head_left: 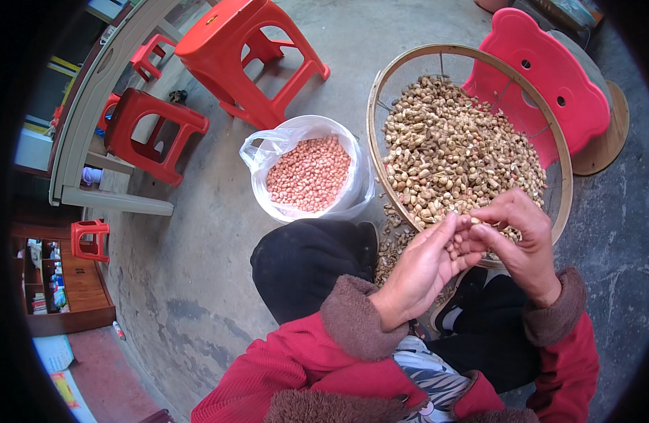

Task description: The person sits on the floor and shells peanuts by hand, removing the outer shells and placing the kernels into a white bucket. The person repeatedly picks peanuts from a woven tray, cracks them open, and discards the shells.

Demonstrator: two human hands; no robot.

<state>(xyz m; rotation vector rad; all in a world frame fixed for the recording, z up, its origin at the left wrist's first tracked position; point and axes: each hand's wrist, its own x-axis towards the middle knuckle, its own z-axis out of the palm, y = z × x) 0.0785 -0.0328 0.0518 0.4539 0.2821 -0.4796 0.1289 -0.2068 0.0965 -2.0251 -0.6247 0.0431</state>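
My left hand (422, 264) is cupped, with several shelled peanut kernels (453, 247) lying in its palm and fingers. Between the thumb and finger of my right hand (520, 243) is a small pale peanut (476, 220), touching the left fingertips; whether it is still in its shell I cannot tell. Both hands are over the near rim of a round mesh sieve (376, 127) heaped with unshelled peanuts (451, 148). To the left stands a white bucket (266, 209) lined with a clear plastic bag (258, 145), holding pink shelled kernels (309, 174).
The sieve leans over a pink plastic chair (546, 74). Empty shells (390, 248) litter the floor by my feet. A tall red stool (250, 58) and a darker red stool (150, 132) stand at the upper left, beside a pale table (113, 198). A wooden cabinet (84, 275) is farther left.
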